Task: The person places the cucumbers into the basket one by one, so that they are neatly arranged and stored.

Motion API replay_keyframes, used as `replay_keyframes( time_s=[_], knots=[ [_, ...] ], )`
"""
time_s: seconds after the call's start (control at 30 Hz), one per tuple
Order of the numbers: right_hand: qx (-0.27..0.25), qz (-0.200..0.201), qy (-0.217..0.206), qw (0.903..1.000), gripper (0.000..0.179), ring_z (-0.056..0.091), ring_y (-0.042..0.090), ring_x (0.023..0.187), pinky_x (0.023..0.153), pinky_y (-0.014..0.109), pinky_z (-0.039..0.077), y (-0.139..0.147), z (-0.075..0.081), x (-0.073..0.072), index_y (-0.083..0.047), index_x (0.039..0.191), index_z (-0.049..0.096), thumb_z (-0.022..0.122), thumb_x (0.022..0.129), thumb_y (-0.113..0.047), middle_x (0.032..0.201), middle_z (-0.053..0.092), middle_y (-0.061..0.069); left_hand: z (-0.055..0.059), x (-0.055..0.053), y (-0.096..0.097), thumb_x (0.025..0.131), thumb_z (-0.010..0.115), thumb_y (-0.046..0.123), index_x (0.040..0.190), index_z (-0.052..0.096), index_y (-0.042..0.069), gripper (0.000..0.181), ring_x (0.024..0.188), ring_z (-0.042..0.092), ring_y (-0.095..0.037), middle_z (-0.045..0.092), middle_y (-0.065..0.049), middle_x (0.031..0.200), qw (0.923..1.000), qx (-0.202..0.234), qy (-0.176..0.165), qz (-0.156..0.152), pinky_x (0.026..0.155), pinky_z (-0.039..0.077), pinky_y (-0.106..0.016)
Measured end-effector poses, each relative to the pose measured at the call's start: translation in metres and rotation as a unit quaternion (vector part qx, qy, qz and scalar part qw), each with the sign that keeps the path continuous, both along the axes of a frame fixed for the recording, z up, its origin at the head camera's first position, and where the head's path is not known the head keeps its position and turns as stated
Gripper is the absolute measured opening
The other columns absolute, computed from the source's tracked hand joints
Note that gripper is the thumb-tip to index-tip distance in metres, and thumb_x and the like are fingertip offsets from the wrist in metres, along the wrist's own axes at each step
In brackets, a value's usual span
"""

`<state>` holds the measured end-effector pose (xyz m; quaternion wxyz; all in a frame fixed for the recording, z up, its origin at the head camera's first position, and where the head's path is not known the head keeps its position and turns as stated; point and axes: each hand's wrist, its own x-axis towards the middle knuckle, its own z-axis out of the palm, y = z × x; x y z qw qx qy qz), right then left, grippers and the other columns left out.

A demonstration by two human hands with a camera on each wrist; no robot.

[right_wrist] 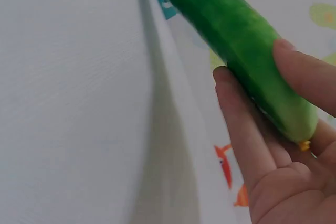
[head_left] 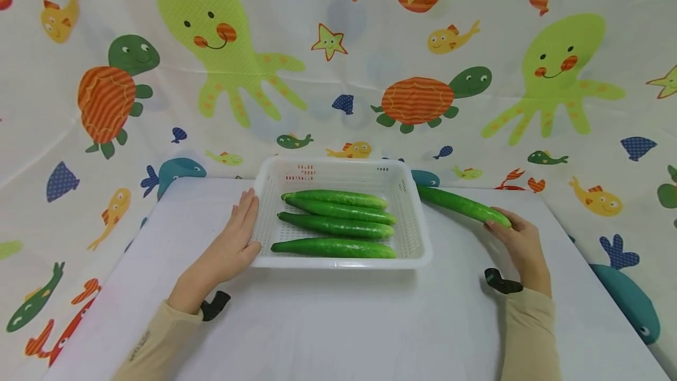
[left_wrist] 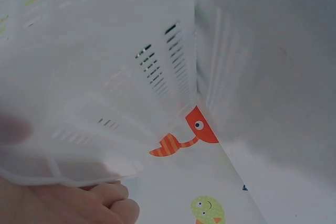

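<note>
- The left hand [head_left: 235, 240] lies flat with straight fingers against the left rim of the white basket [head_left: 418, 234], gripping nothing; four cucumbers lie inside.
- The right hand [head_left: 520, 246] grasps the near end of a loose cucumber [head_left: 460, 204], fingers and thumb curled round it, just right of the basket on the table [head_left: 338, 322].
- The left wrist view blurs the basket wall; only fingertips show.
- The cucumber is long, smooth, deep green.
</note>
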<state>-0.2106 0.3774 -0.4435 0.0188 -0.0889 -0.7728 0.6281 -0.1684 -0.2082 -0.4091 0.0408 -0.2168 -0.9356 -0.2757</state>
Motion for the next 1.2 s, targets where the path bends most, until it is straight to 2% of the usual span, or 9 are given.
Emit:
replay_keyframes(
  time_s=[0.07,0.13,0.37,0.57,0.63,0.73,0.83,0.97,1.2],
  knots=[
    [-0.085,0.001,0.032,0.9959,0.061,0.065,0.001,0.097,0.087,0.018,0.052,0.001,0.006,0.003,0.003,0.148,0.041,0.067,0.094,-0.011,0.121,0.051,0.000,0.000,0.000,0.000,0.085,0.046,0.006,0.154,0.003,-0.011,0.083,0.151,-0.007,-0.037,-0.007,-0.022,0.164,1.0000,-0.001,0.000,0.001,0.121,-0.002,-0.047],
    [-0.136,-0.003,0.060,0.9889,0.059,0.068,0.004,0.095,0.087,0.022,0.052,0.001,0.013,0.006,0.003,0.146,0.044,0.067,0.092,-0.005,0.116,0.053,-0.001,0.000,0.001,-0.001,0.085,0.046,0.006,0.153,0.003,-0.011,0.083,0.151,-0.007,-0.037,-0.008,-0.022,0.164,1.0000,0.000,0.000,0.001,0.121,-0.002,-0.047],
    [-0.182,-0.029,0.104,0.9773,0.056,0.064,0.007,0.099,0.085,0.023,0.053,0.000,0.036,0.012,0.002,0.142,0.050,0.068,0.090,-0.002,0.121,0.050,0.002,0.001,0.000,-0.002,0.085,0.046,0.005,0.153,0.003,-0.012,0.082,0.150,-0.006,-0.038,-0.008,-0.022,0.163,1.0000,-0.002,0.000,-0.003,0.121,-0.002,-0.047],
    [-0.257,-0.035,0.164,0.9518,0.041,0.065,0.014,0.103,0.084,0.027,0.054,-0.006,0.061,0.020,0.000,0.129,0.064,0.063,0.089,0.011,0.124,0.051,0.007,-0.001,-0.001,-0.002,0.085,0.045,0.006,0.153,0.002,-0.012,0.082,0.150,-0.007,-0.037,-0.007,-0.024,0.163,1.0000,-0.008,0.006,-0.002,0.121,-0.004,-0.044],
    [-0.273,-0.037,0.182,0.9438,0.042,0.065,0.016,0.104,0.083,0.029,0.054,-0.011,0.070,0.023,0.003,0.129,0.063,0.062,0.088,0.013,0.123,0.054,0.009,-0.001,-0.001,-0.002,0.086,0.045,0.006,0.153,0.002,-0.012,0.082,0.150,-0.007,-0.037,-0.006,-0.024,0.163,0.9999,-0.008,0.008,-0.001,0.121,-0.004,-0.044],
    [-0.278,-0.038,0.211,0.9365,0.044,0.065,0.019,0.106,0.084,0.030,0.054,-0.021,0.084,0.026,0.006,0.130,0.061,0.062,0.087,0.014,0.125,0.055,0.012,-0.002,-0.001,-0.002,0.086,0.045,0.006,0.153,0.002,-0.012,0.082,0.150,-0.007,-0.037,-0.006,-0.024,0.163,0.9999,-0.009,0.010,-0.001,0.121,-0.003,-0.044],
    [-0.288,-0.021,0.245,0.9255,0.045,0.065,0.023,0.108,0.086,0.033,0.052,-0.033,0.097,0.029,0.010,0.131,0.058,0.059,0.087,0.017,0.127,0.055,0.016,-0.002,-0.002,-0.002,0.086,0.045,0.007,0.153,0.002,-0.012,0.082,0.151,-0.008,-0.036,-0.007,-0.024,0.163,0.9999,-0.010,0.007,-0.001,0.121,-0.004,-0.044],
    [-0.290,-0.001,0.270,0.9183,0.045,0.064,0.026,0.109,0.088,0.034,0.051,-0.054,0.113,0.030,0.014,0.132,0.055,0.058,0.088,0.019,0.128,0.052,0.019,-0.001,-0.002,-0.002,0.086,0.045,0.007,0.153,0.002,-0.012,0.083,0.151,-0.008,-0.035,-0.007,-0.024,0.163,0.9999,-0.011,0.002,0.001,0.121,-0.004,-0.045],
    [-0.251,0.056,0.293,0.9207,0.040,0.061,0.028,0.108,0.089,0.036,0.051,-0.093,0.132,0.022,0.015,0.129,0.056,0.058,0.088,0.018,0.124,0.053,0.021,-0.002,-0.002,-0.001,0.085,0.046,0.007,0.153,0.002,-0.011,0.083,0.151,-0.007,-0.036,-0.006,-0.025,0.163,1.0000,-0.006,0.002,0.000,0.121,-0.003,-0.047]
  ],
)
